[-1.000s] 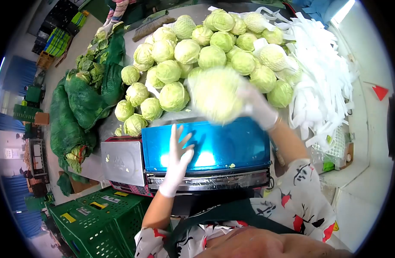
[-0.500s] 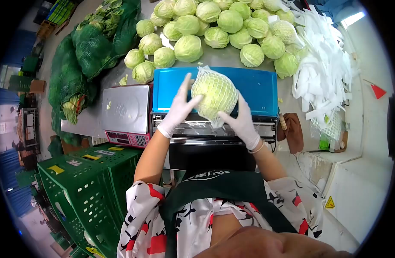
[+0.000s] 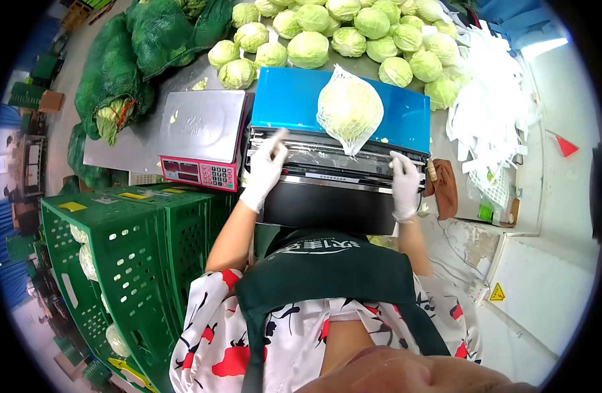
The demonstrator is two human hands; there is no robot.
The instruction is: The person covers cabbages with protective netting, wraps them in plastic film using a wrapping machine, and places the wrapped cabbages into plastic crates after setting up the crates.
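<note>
A cabbage (image 3: 350, 105) in a white foam net sleeve lies on the blue top (image 3: 288, 98) of a wrapping machine, with neither hand touching it. My left hand (image 3: 267, 171), in a white glove, is over the left end of the machine's front rollers, its fingers apart. At the right end of the rollers is my right hand (image 3: 406, 190), also gloved, with loosely bent fingers and nothing visible in them. Between the hands a clear film (image 3: 327, 157) shows over the rollers; whether a finger touches it I cannot tell.
A digital scale (image 3: 202, 128) stands left of the machine. Bare cabbages (image 3: 307, 49) are heaped behind it, with white foam nets (image 3: 491, 98) to the right. Green mesh sacks (image 3: 111, 78) lie at the left, above stacked green crates (image 3: 130, 242). A brown cloth (image 3: 445, 190) hangs at right.
Both hands have let go of the netted cabbage, which now rests on the blue top. They have moved down and apart to the two ends of the rollers. The camera view has shifted.
</note>
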